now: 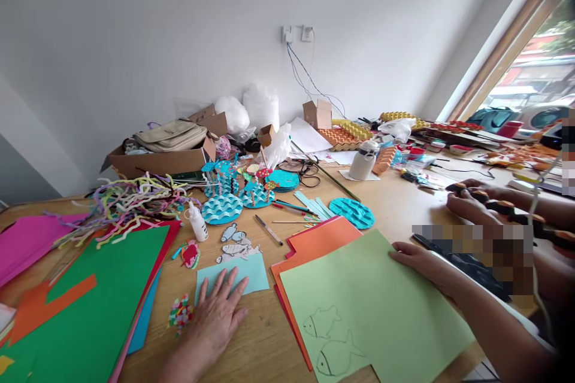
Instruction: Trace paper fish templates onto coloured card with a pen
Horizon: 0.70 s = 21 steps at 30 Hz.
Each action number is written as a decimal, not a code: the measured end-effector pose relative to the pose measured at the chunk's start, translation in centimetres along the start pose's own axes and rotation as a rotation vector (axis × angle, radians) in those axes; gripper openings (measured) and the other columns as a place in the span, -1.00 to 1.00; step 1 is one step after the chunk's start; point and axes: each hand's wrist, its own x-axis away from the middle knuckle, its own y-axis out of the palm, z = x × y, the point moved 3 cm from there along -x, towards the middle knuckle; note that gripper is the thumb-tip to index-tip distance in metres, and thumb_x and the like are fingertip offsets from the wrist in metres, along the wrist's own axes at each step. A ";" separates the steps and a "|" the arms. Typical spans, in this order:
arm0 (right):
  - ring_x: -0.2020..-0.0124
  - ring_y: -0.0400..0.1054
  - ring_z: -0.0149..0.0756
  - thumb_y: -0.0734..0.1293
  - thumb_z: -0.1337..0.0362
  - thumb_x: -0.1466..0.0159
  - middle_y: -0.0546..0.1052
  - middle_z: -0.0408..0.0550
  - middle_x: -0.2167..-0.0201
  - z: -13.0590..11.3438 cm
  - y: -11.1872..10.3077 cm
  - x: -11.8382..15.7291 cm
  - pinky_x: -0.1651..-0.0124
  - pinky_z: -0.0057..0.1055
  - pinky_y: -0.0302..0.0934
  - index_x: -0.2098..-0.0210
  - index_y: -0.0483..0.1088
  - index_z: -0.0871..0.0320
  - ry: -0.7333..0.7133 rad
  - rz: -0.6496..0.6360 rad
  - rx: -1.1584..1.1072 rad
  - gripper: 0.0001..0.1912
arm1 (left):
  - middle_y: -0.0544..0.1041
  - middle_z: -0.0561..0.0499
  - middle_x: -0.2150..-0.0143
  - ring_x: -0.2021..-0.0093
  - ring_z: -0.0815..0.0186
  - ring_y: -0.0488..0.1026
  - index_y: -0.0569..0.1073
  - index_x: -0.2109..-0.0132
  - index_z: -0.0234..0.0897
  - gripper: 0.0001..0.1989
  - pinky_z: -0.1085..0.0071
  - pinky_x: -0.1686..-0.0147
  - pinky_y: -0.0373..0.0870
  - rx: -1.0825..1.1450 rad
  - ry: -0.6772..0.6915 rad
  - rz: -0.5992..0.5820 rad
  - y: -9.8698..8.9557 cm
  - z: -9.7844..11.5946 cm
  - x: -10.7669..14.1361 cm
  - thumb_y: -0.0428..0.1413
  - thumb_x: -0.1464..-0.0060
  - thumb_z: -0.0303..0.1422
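Resting flat, left hand (217, 312), grip splayed, clasping nothing, seemingly to steady blue paper (256, 273) on bench (263, 335); right hand (415, 259) touching light-green sheet (381, 296) at edge, perhaps against slipping; cannot tell if pinched.

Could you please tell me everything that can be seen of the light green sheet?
The light green sheet looks like plain paper or thin card, large and straight-edged. Two fish outlines are drawn in dark lines in its near left part, and a notch shows in its near edge, where the picture cuts it off. It lies roughly flat, turned at an angle, partly covering an orange sheet. The right hand is at its far right corner; whether it pinches it is unclear.
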 end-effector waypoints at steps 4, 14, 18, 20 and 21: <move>0.55 0.38 -0.31 0.36 0.09 -0.01 0.46 -0.18 0.58 -0.7 0.6 -1.0 0.51 -0.45 0.25 0.49 0.27 0.10 -0.069 0.005 0.052 -0.75 | 0.14 -0.16 -0.25 -0.24 0.03 0.02 0.24 -0.17 -0.25 -0.52 -0.09 -0.16 -0.15 0.163 0.000 0.118 0.2 1.2 0.0 -0.09 -0.08 -0.38; 0.43 0.42 -0.27 0.38 0.10 -0.05 0.52 -0.14 0.44 -3.1 3.1 3.0 0.37 -0.40 0.30 0.38 0.35 0.09 -0.121 -0.140 -0.163 -0.76 | 0.20 -0.16 -0.22 -0.21 0.08 0.10 0.25 -0.16 -0.23 -0.47 0.22 -0.09 0.15 1.314 -0.036 0.086 1.7 5.9 -0.3 0.09 -0.01 -0.28; 0.37 0.44 -0.22 0.39 0.13 -0.03 0.53 -0.10 0.39 -2.4 2.4 4.4 0.32 -0.37 0.31 0.37 0.33 0.09 -0.126 -0.098 -0.247 -0.77 | 0.33 -0.17 -0.12 -0.15 0.07 0.19 0.27 -0.15 -0.23 -0.44 0.22 -0.08 0.14 1.384 0.011 0.026 1.1 6.9 -0.7 0.12 0.00 -0.19; 0.36 0.44 -0.21 0.39 0.15 -0.04 0.54 -0.10 0.37 -1.6 1.8 4.6 0.28 -0.35 0.32 0.35 0.34 0.09 -0.114 -0.089 -0.286 -0.77 | 0.41 -0.16 -0.04 -0.06 0.07 0.29 0.27 -0.15 -0.24 -0.43 0.21 -0.04 0.18 1.479 0.074 -0.103 0.5 8.0 -0.2 0.09 -0.02 -0.13; 0.35 0.44 -0.21 0.39 0.17 -0.04 0.54 -0.10 0.36 -1.2 1.4 4.7 0.28 -0.35 0.32 0.33 0.34 0.09 -0.108 -0.079 -0.309 -0.76 | 0.43 -0.16 -0.02 -0.03 0.07 0.32 0.28 -0.14 -0.24 -0.43 0.20 -0.02 0.20 1.523 0.112 -0.177 0.1 8.7 0.2 0.09 -0.02 -0.11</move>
